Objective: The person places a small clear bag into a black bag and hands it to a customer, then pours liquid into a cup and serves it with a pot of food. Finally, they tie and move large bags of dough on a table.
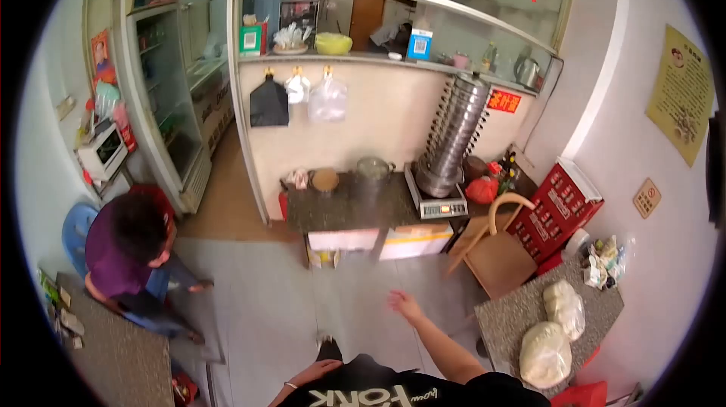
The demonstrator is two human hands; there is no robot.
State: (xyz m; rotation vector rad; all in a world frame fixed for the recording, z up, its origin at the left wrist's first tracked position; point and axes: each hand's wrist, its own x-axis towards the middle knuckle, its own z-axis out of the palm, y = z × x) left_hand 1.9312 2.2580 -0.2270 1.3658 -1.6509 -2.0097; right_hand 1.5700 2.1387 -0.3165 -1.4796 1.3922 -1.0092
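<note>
My right hand [407, 306] is held out over the grey floor, its fingers loosely spread and nothing in them. Nearest to it on the right is the corner of a granite-patterned table [495, 316]. My left hand [318, 371] lies flat against my dark clothing at the bottom of the view, a band around its wrist. Ahead of me a dark counter [340, 214] carries a tall stack of metal steamers [457, 127] on a silver appliance with a lit display [443, 209]. A lidded pot [372, 169] stands left of the stack.
Plastic-wrapped pale bundles [546, 354] lie on the right table. A wooden chair [499, 259] and red crates [556, 207] stand behind it. At the left a person in purple [121, 248] sits on a blue chair [76, 225], near a glass-door fridge [162, 97]. Bags [269, 102] hang on the wall.
</note>
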